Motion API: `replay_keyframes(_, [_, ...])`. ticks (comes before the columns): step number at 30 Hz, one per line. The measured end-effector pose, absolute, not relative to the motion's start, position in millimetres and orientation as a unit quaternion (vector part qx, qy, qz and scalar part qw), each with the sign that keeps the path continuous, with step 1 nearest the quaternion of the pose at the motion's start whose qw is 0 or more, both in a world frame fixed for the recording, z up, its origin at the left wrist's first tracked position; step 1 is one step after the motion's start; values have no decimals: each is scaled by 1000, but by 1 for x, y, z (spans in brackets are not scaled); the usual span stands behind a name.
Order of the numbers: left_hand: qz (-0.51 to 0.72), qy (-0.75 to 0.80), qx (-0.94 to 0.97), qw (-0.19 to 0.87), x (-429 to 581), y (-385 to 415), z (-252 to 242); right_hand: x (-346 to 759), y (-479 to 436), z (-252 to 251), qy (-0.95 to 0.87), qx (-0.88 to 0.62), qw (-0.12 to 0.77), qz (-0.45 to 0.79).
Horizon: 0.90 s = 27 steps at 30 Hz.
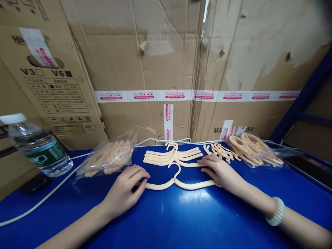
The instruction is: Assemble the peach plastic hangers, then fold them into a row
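Observation:
A cream clothes hanger [192,186] lies flat on the blue table, nearest to me, its hook pointing away. My left hand [128,186] is closed around its left end, which the fingers partly hide. The hanger's right end runs under my right hand [220,171]. My right thumb and fingers are closed at the right tip of a second hanger [188,164], just behind the first. Several more matching hangers [158,157] lie overlapped behind these, their hooks bunched together in the middle.
Bagged cream hanger parts lie left [111,157] and right [255,148]. Small loose cream pieces [221,151] sit by the right bag. A water bottle [38,147], black object [35,185] and white cable [44,200] are at left. Cardboard [145,117] backs the table; a dark flat device [308,169] lies right.

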<state>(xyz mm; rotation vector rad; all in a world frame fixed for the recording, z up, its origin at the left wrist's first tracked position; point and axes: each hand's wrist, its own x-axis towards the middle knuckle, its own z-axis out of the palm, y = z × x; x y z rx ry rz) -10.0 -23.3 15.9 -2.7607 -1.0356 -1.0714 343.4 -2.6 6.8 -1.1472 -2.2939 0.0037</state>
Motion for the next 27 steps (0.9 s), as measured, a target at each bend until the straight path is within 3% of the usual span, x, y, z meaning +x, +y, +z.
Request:
replay_keyframes(9, [-362,-344,-866,6,-11,-26,18,342,-6,13,-833,-459,303,52])
replay_keyframes(17, [-351,-402,-845,20,0,-42,32,343,-22,32,-777,-472,395,135])
replay_keyframes(27, [-331,-376,-863,-71,13,-51,16,323,-45,24,-786,-451,403,126])
